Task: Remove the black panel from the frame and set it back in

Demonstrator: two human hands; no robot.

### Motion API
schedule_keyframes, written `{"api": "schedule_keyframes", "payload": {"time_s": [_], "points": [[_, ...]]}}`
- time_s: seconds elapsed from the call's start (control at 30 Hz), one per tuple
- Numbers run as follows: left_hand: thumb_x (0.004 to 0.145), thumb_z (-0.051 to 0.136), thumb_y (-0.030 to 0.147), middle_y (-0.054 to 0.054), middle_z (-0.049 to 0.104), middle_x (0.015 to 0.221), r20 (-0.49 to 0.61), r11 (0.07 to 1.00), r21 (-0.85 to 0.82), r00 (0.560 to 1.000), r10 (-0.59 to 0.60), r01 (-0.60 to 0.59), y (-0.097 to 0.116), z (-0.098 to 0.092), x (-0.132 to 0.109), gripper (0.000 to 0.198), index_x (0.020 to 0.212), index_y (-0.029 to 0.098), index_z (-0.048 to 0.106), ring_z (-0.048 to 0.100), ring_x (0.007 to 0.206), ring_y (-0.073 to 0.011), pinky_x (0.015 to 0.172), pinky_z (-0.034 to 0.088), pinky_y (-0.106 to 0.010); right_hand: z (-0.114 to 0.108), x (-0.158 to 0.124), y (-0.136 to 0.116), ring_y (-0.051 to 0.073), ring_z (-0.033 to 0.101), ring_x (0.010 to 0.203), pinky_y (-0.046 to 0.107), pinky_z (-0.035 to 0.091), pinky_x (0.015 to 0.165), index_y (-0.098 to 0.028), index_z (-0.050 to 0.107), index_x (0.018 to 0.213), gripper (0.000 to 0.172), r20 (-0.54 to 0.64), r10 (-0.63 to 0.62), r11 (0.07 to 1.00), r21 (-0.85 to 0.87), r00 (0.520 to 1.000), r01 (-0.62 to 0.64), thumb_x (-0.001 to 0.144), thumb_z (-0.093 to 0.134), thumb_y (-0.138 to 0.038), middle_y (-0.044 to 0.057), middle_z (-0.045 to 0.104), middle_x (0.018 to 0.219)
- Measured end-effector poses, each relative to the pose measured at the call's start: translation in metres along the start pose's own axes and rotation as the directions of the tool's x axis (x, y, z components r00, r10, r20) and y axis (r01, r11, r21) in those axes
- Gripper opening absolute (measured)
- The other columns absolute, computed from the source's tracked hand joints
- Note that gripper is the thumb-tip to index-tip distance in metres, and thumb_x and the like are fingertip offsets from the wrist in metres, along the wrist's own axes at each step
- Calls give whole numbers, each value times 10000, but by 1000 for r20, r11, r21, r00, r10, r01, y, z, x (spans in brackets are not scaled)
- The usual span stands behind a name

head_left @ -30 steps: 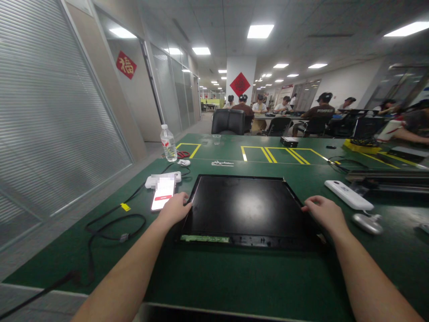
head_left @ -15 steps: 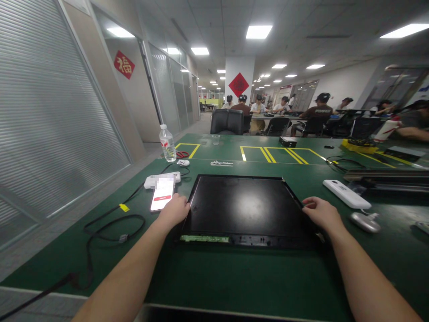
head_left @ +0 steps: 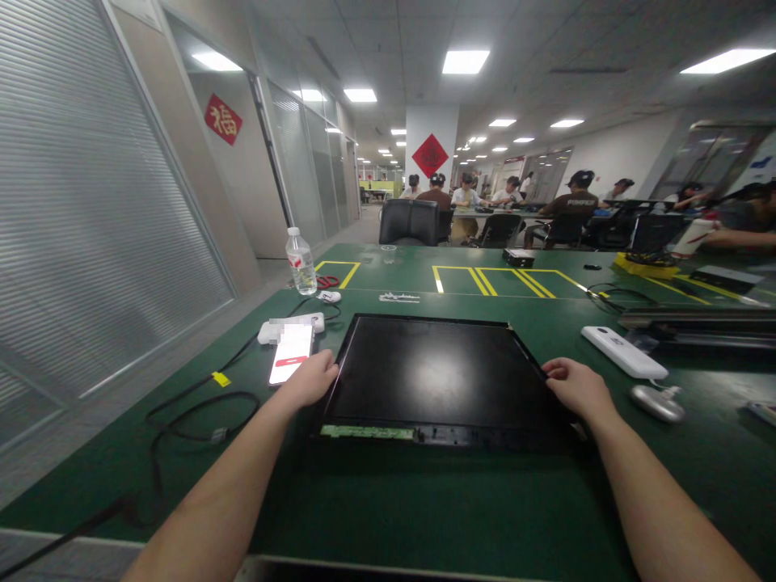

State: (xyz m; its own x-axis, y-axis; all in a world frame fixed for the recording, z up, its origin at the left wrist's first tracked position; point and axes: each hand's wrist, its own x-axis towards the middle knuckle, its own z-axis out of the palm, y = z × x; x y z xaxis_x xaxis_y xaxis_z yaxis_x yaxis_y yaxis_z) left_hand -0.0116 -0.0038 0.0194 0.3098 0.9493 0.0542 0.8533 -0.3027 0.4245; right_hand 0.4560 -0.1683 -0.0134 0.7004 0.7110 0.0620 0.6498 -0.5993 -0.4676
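My left hand rests curled on the left edge of the black display panel, and my right hand grips its right edge, fingers loosely bent. The panel lies flat on the green counter, just in front of me. I judge I am squaring it up; lifting next needs an even hold on both sides. A phone lies just beside my left hand.

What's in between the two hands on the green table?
In the head view, a flat black panel lies between them. The left hand rests at its left edge and the right hand at its right edge.
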Motion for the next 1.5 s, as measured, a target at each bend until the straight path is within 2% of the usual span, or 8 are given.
{"api": "schedule_keyframes", "payload": {"time_s": [0.23, 0.4, 0.5, 0.73, 0.97, 1.33, 1.43, 1.5], "points": [[758, 597, 235, 18, 514, 565, -105, 946, -316, 989, -105, 67, 5, -5, -3, 244, 567, 238, 446, 517, 608, -188, 562, 333, -277, 1, 1, 2, 199, 692, 805, 276, 445, 628, -258, 761, 916, 260, -22, -5, 1000, -15, 1000, 5, 707, 626, -186, 15, 768, 925], [713, 653, 431, 47, 509, 578, -102, 737, -669, 970, -220, 96, 10, -2, -4, 263, 648, 228, 498, 491, 559, -151, 534, 355, -252, 1, 2, 3, 203, 689, 808, 285, 453, 638, -262, 771, 928, 285, -12, -7, 1000, -24, 1000, 7, 704, 615, -180, 22, 766, 951], [623, 735, 457, 67, 501, 586, -57, 617, -780, 972, -228, 99, 9, 2, -3, 356, 682, 235, 463, 477, 528, -130, 495, 347, -232, 0, 1, 1, 210, 690, 840, 292, 456, 652, -265, 772, 944, 293, 3, 9, 1000, -29, 1000, -9, 714, 612, -180, 23, 764, 976], [574, 757, 391, 89, 496, 569, 58, 481, -855, 959, -277, 191, 12, 3, -1, 396, 695, 237, 412, 490, 485, -105, 467, 364, -210, -2, -2, -3, 210, 690, 882, 294, 456, 671, -260, 764, 971, 297, 25, 11, 999, -41, 1000, -10, 747, 591, -170, 21, 762, 1005], [624, 762, 310, 68, 576, 557, 213, 253, -918, 917, -337, 306, 29, -4, -7, 335, 760, 236, 465, 581, 464, -140, 458, 446, -222, 2, 1, 2, 202, 692, 836, 291, 460, 653, -257, 777, 940, 289, -4, -14, 999, -33, 1000, 14, 724, 606, -170, 24, 764, 966], [810, 713, 258, 29, 649, 612, 295, 118, -929, 895, -336, 350, 31, -5, -12, 148, 883, 209, 594, 633, 449, -164, 442, 501, -242, 7, 5, 5, 214, 696, 870, 300, 469, 679, -263, 790, 986, 323, 17, -44, 998, -42, 999, 45, 747, 605, -151, 32, 764, 976], [789, 748, 227, 43, 629, 587, 292, 105, -934, 898, -330, 342, 31, -5, -10, 246, 982, 202, 597, 624, 434, -160, 443, 509, -236, 7, 5, 5, 218, 696, 881, 304, 470, 683, -263, 793, 1021, 348, 20, -45, 998, -41, 999, 46, 753, 602, -149, 40, 763, 985], [730, 804, 180, 65, 619, 574, 283, 118, -934, 899, -335, 338, 32, -6, -10, 473, 1138, 221, 566, 627, 428, -170, 440, 516, -242, 7, 5, 5, 222, 697, 884, 306, 471, 684, -263, 795, 1031, 356, 17, -44, 998, -42, 999, 45, 753, 604, -151, 44, 762, 982]]}}
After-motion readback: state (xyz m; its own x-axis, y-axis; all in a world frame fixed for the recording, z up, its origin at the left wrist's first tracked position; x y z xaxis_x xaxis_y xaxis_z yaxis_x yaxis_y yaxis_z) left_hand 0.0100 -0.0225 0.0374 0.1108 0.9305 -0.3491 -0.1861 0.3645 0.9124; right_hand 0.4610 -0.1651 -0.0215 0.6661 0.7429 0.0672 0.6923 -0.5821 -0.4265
